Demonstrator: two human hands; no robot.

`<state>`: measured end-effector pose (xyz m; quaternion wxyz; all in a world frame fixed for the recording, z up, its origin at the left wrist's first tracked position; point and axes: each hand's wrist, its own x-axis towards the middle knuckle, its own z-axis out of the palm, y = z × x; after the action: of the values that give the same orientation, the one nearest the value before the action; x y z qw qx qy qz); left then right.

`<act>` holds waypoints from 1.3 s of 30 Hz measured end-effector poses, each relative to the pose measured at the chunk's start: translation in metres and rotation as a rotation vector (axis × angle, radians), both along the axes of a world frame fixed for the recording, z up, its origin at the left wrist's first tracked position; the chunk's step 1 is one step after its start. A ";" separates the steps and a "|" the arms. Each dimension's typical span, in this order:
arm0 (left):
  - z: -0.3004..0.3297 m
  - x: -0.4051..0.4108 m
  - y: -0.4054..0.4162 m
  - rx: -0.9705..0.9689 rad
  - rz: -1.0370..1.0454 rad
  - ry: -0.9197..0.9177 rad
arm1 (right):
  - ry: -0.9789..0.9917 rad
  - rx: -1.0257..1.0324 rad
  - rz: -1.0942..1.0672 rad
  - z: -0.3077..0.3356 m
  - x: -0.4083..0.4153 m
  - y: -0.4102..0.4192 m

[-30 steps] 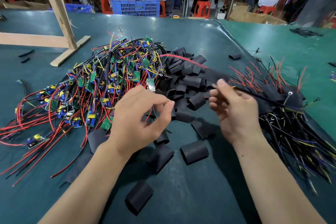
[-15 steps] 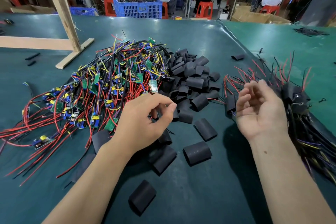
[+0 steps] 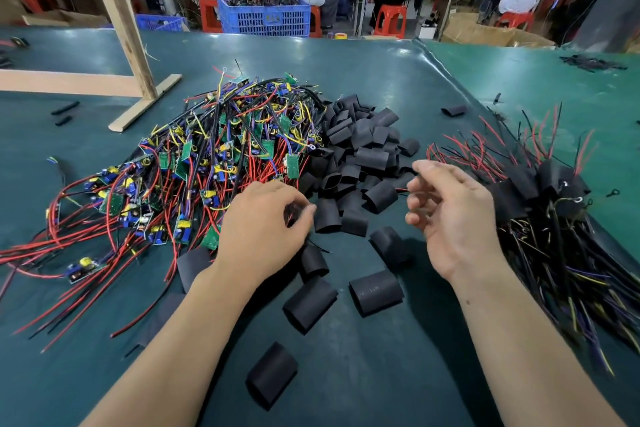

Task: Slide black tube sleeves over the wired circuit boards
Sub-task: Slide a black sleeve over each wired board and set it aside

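Note:
A tangled heap of wired circuit boards [image 3: 221, 163], green boards with red, black and yellow leads, lies left of centre on the green table [image 3: 398, 385]. Against its right side sits a pile of short black tube sleeves [image 3: 360, 149]. Loose sleeves [image 3: 375, 291] lie nearer me. My left hand [image 3: 263, 229] rests at the heap's near edge, thumb and fingertips pinched on dark wires that it mostly hides. My right hand [image 3: 453, 218] hovers empty, its fingers loosely curled, between the sleeve pile and a heap of sleeved boards [image 3: 543, 198] on the right.
A wooden frame [image 3: 128, 45] stands on the table at back left. Past the far edge are a blue crate [image 3: 265, 15], red stools and seated people. One stray sleeve [image 3: 453, 110] lies at the back right, and another sleeve [image 3: 272, 374] lies close to me.
My right hand let go of a sleeved board over the right heap and came back left toward the middle, empty. My left hand stayed at the heap's edge, still pinching.

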<state>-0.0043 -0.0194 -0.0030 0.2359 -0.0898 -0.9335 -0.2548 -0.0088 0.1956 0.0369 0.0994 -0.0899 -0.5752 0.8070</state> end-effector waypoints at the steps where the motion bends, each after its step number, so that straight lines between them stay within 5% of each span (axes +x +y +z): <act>1: 0.001 -0.002 -0.001 0.046 0.061 0.014 | 0.026 0.054 0.005 -0.001 0.001 -0.003; 5: -0.002 -0.010 -0.009 0.176 0.186 -0.042 | 0.078 0.208 0.043 -0.006 0.003 -0.012; 13: -0.010 -0.027 0.000 0.140 0.337 -0.129 | 0.084 0.325 0.150 -0.013 0.006 -0.019; 21: 0.000 -0.024 -0.003 0.306 0.402 0.184 | 0.092 0.349 0.184 -0.014 0.006 -0.018; 26: 0.014 -0.002 0.007 0.330 -0.004 0.380 | 0.041 0.277 0.328 -0.011 0.008 -0.022; 31: 0.015 0.016 0.026 0.175 -0.489 0.261 | 0.128 0.234 0.430 -0.010 0.012 -0.025; 39: 0.016 0.010 0.020 0.139 -0.391 0.347 | 0.181 0.104 0.278 0.001 0.008 -0.011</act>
<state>0.0062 0.0009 0.0131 0.3445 -0.2941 -0.8243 -0.3396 -0.0005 0.1846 0.0379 0.0425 0.0688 -0.6116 0.7870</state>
